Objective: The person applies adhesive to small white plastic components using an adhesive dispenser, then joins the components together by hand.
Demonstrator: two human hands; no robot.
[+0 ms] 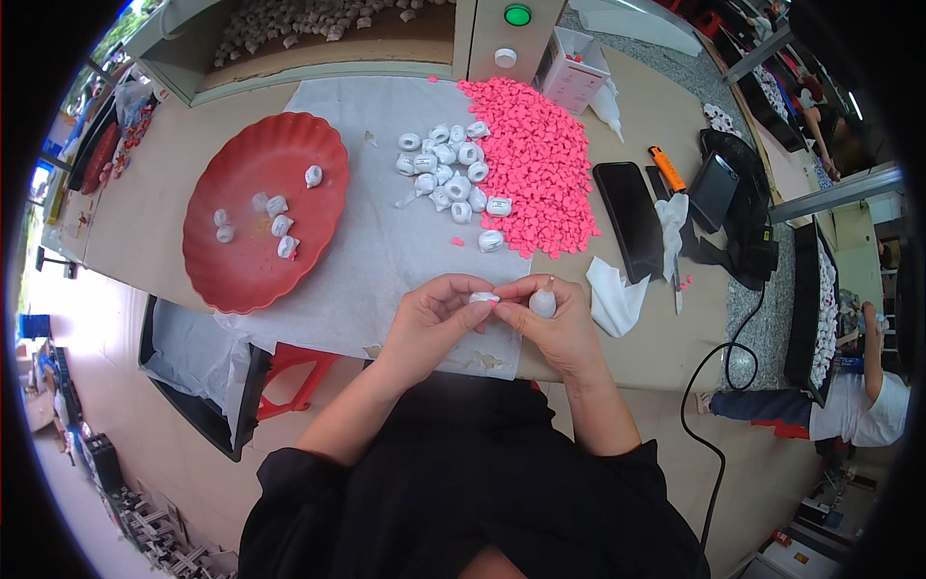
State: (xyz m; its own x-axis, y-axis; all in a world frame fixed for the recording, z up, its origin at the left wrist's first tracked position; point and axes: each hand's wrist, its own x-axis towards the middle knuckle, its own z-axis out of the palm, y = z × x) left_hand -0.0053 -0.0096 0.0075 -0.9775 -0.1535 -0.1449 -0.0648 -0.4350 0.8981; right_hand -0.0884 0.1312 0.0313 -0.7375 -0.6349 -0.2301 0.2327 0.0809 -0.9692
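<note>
Head view: my left hand (439,314) pinches a small white piece (480,297) above the paper sheet (376,265); my right hand (558,328), fingers curled, grips a white bottle (542,304) beside it. Beyond lie finished-looking white rolls (425,163) against the pink pile (535,164); red bowl (265,159) left, crumpled tissue (615,297) and phone (629,220) right.

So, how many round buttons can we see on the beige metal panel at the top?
2: a green button near the upper picture edge, a white button just below. The panel leaves the frame; more may be hidden.
</note>
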